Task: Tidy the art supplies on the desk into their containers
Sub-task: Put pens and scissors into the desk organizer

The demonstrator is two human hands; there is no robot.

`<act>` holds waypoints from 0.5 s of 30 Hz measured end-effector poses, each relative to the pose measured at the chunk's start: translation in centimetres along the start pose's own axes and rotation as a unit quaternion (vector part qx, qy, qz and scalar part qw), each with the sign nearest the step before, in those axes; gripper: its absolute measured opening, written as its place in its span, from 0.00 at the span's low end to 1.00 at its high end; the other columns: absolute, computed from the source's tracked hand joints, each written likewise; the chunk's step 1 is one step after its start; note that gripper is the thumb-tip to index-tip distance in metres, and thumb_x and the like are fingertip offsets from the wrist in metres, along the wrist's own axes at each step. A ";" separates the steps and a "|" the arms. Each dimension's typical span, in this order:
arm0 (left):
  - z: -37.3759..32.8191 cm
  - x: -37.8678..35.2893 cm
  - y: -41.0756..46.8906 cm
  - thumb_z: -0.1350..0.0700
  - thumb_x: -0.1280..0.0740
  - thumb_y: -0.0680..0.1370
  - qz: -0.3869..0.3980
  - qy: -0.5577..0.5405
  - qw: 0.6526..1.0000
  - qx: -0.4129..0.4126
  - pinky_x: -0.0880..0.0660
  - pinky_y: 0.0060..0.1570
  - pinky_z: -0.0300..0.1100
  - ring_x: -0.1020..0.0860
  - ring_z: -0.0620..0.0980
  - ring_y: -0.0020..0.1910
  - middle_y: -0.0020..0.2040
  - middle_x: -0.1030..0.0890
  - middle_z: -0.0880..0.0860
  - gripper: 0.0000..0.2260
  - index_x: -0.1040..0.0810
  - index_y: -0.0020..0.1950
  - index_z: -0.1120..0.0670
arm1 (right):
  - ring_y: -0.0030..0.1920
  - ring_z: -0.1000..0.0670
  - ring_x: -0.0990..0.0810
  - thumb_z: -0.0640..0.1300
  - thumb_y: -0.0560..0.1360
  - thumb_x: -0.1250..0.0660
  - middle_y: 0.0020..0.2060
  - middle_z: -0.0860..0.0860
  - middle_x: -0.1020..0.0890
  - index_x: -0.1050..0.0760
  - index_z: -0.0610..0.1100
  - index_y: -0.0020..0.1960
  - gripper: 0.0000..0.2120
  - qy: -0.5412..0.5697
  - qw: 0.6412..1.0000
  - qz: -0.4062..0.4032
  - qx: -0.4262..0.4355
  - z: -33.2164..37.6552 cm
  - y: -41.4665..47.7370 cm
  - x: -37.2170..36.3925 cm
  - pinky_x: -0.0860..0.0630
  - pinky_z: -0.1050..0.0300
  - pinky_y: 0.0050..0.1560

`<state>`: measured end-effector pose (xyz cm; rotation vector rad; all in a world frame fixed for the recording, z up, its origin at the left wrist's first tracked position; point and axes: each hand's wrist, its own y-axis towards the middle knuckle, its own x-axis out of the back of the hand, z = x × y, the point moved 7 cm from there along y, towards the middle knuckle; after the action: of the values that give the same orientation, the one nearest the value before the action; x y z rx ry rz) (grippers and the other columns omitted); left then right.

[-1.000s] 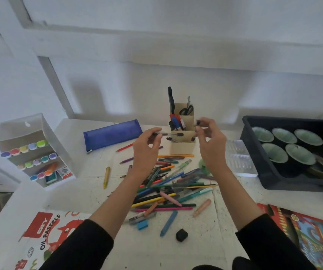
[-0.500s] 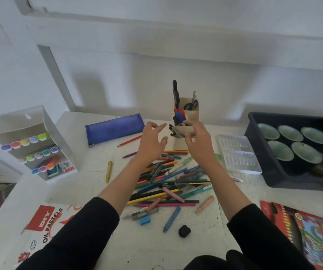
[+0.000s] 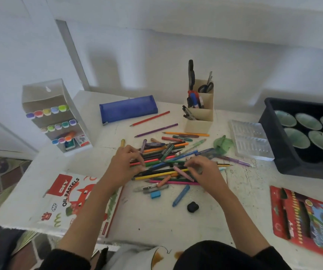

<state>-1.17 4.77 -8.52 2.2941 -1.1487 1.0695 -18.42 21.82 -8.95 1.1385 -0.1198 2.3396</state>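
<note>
Right now both of our hands are down on the pile of pencils [image 3: 168, 159], which lies loose in the middle of the desk [image 3: 156, 221], between us and the beige holder [image 3: 198, 123] standing upright at the far side.

As we judge it, the next pick turns on how the sticks lie. Most run crosswise in front of us, left to right, with their right ends tipped a little away. Our left hand [image 3: 126, 164] sits over their left ends and our right hand [image 3: 205, 170] over the middle. A grasp would therefore have to come from above, with the fingers closing across the shafts, not along them.

The left hand's fingers [image 3: 137, 161] are bent down with the tips on the pencils. The right hand's thumb and fingers are drawn near together, just beside a pink crayon [image 3: 182, 173] that lies slantwise on top of the heap. Both hands are slightly blurred, so we cannot tell whether either grips anything or only touches it.

The holder stands beyond the pile and somewhat to the right, so our right hand is the nearer one for the carry.

The pile is a crossed tangle of long, thin coloured pencils in orange, blue, green, yellow and black, with shorter, stubbier crayons among them. They overlap, so lifting one would likely drag its neighbours. A blue pencil case [image 3: 128, 109] lies flat to the left of the holder, apart from the heap.
</note>
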 end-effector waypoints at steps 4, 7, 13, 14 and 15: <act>0.0 -1.0 -2.5 0.53 0.23 0.67 0.028 0.018 0.999 -0.031 0.34 0.57 0.45 0.36 0.43 0.54 0.52 0.30 0.41 0.07 0.19 0.41 0.45 | 0.42 0.53 0.24 0.33 0.71 0.29 0.42 0.52 0.22 0.20 0.42 0.46 0.06 -0.027 0.999 0.022 -0.013 -0.2 -1.0 -0.2 0.26 0.60 0.46; -0.2 -2.4 -3.5 0.49 0.24 0.67 0.058 0.022 0.997 -0.056 0.39 0.55 0.44 0.40 0.42 0.57 0.55 0.32 0.40 0.07 0.17 0.44 0.44 | 0.42 0.52 0.24 0.32 0.70 0.29 0.42 0.51 0.23 0.20 0.42 0.45 0.07 -0.038 0.999 0.011 -0.020 -0.6 -1.6 -0.2 0.27 0.61 0.45; -0.8 -4.0 -4.1 0.51 0.29 0.74 -0.013 0.043 0.996 -0.074 0.40 0.55 0.46 0.40 0.43 0.59 0.57 0.29 0.45 0.06 0.18 0.50 0.46 | 0.48 0.55 0.31 0.38 0.73 0.31 0.47 0.49 0.23 0.20 0.42 0.54 0.10 -0.116 0.992 0.027 -0.038 -1.5 -2.2 -0.5 0.36 0.65 0.46; -1.0 -4.1 -4.1 0.53 0.30 0.75 -0.034 0.045 0.995 -0.080 0.39 0.55 0.47 0.38 0.44 0.59 0.56 0.28 0.46 0.05 0.18 0.50 0.47 | 0.48 0.55 0.32 0.39 0.73 0.31 0.47 0.50 0.23 0.20 0.43 0.54 0.10 -0.122 0.991 0.029 -0.040 -1.4 -2.3 -0.4 0.37 0.65 0.46; -1.2 -4.2 -4.1 0.54 0.31 0.76 -0.051 0.053 0.994 -0.082 0.38 0.54 0.47 0.37 0.46 0.59 0.57 0.28 0.48 0.06 0.18 0.51 0.47 | 0.48 0.55 0.31 0.39 0.74 0.31 0.46 0.51 0.23 0.20 0.44 0.54 0.09 -0.127 0.991 0.030 -0.042 -1.3 -2.3 -0.3 0.37 0.64 0.45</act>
<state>-0.08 10.15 -10.91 2.1182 -1.0260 1.0061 -18.06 24.10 -10.37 1.4040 -0.3439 2.2071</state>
